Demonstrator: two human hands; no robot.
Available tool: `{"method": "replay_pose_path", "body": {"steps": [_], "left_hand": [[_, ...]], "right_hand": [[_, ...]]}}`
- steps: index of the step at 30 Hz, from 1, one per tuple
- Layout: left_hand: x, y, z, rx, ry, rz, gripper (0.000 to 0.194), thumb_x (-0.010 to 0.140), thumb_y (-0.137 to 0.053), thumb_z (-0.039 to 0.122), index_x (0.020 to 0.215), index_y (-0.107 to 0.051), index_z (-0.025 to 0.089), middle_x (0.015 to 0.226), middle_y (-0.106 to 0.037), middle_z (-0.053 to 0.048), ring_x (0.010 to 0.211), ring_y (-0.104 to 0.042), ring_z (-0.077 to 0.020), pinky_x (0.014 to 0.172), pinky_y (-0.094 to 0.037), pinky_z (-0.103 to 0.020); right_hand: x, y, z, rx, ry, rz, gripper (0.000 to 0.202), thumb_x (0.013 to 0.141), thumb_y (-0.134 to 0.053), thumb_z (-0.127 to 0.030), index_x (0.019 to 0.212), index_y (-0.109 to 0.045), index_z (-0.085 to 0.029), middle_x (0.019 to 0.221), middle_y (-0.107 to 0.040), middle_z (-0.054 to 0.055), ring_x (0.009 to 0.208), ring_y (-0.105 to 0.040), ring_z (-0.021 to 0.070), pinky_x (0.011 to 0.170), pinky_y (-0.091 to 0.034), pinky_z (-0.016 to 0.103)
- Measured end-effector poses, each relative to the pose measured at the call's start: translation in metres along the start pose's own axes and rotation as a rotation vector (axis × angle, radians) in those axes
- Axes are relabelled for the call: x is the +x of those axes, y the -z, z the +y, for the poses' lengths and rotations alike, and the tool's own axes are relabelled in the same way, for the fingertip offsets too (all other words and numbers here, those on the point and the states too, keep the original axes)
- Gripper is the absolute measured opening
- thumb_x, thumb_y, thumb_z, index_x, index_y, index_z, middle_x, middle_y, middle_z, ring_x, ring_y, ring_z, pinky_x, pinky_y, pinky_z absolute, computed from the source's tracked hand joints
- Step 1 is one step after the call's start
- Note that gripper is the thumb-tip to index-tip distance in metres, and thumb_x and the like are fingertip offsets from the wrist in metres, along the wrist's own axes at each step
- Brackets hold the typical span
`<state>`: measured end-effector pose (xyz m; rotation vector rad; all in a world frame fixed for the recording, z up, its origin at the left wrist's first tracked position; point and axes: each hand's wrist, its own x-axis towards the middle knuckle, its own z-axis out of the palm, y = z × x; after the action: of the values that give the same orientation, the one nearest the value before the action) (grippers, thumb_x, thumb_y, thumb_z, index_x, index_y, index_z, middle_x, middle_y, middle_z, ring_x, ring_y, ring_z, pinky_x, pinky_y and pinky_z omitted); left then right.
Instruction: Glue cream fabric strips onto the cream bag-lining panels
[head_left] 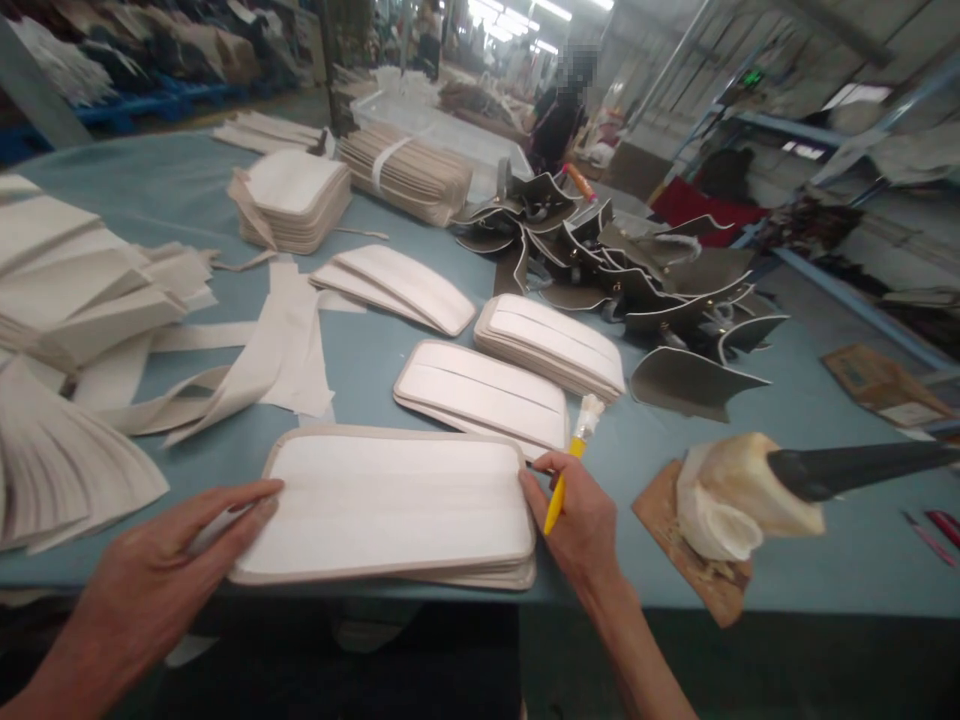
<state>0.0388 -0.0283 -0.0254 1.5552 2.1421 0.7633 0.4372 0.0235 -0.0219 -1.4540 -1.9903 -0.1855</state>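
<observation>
A stack of white rounded panels with beige edges (390,505) lies at the table's front edge. My left hand (176,555) pinches the left edge of the top panel between thumb and fingers. At the right edge of the same stack, my right hand (574,505) has closed fingers around a yellow-handled brush (576,446), its bristles pointing up and away. The thumb of that hand touches the panel's edge. Just behind are two smaller piles of slotted white panels, one nearer (480,390) and one farther right (551,335).
A glue-coated container (720,500) with a black handle stands on brown board at right. Dark leather pieces (637,270) pile up behind. Beige strips (262,350) and fabric stacks (67,290) cover the left. A person (559,120) is in the background.
</observation>
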Motion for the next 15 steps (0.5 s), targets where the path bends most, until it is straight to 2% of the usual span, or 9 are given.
{"method": "replay_pose_path", "body": {"steps": [4, 8, 12, 15], "left_hand": [[0.0, -0.001, 0.003, -0.077, 0.065, -0.051, 0.054, 0.065, -0.057, 0.076, 0.091, -0.083, 0.036, 0.099, -0.083, 0.003, 0.092, -0.077, -0.0296, 0.087, -0.06, -0.036], [-0.002, 0.006, 0.015, -0.094, 0.049, -0.076, 0.055, 0.07, -0.056, 0.073, 0.093, -0.082, 0.03, 0.1, -0.083, -0.001, 0.092, -0.076, -0.0282, 0.088, -0.059, -0.034], [-0.004, 0.008, 0.018, -0.086, 0.064, -0.079, 0.052, 0.073, -0.057, 0.069, 0.096, -0.082, 0.029, 0.099, -0.083, -0.001, 0.093, -0.076, -0.0274, 0.086, -0.059, -0.031], [-0.004, 0.005, 0.007, -0.083, 0.077, -0.089, 0.053, 0.074, -0.056, 0.072, 0.097, -0.082, 0.032, 0.101, -0.083, 0.001, 0.095, -0.077, -0.0276, 0.084, -0.06, -0.029]], "right_hand": [[0.003, 0.006, -0.021, 0.093, 0.069, 0.018, 0.004, 0.102, -0.061, -0.026, 0.102, -0.057, -0.024, 0.092, -0.074, 0.001, 0.079, -0.07, 0.017, 0.074, -0.053, 0.027], [0.003, -0.003, -0.042, 0.314, 0.101, -0.093, 0.01, 0.1, -0.061, -0.018, 0.101, -0.055, -0.026, 0.092, -0.073, 0.0, 0.083, -0.069, 0.0172, 0.078, -0.054, 0.027], [-0.001, -0.014, -0.04, 0.265, 0.077, -0.183, 0.005, 0.101, -0.058, -0.023, 0.097, -0.056, -0.025, 0.082, -0.066, 0.0, 0.074, -0.064, 0.0188, 0.067, -0.05, 0.028], [-0.004, -0.013, -0.032, 0.184, 0.078, -0.185, 0.003, 0.101, -0.057, -0.025, 0.099, -0.057, -0.024, 0.083, -0.066, 0.002, 0.076, -0.065, 0.0206, 0.069, -0.051, 0.03]]}}
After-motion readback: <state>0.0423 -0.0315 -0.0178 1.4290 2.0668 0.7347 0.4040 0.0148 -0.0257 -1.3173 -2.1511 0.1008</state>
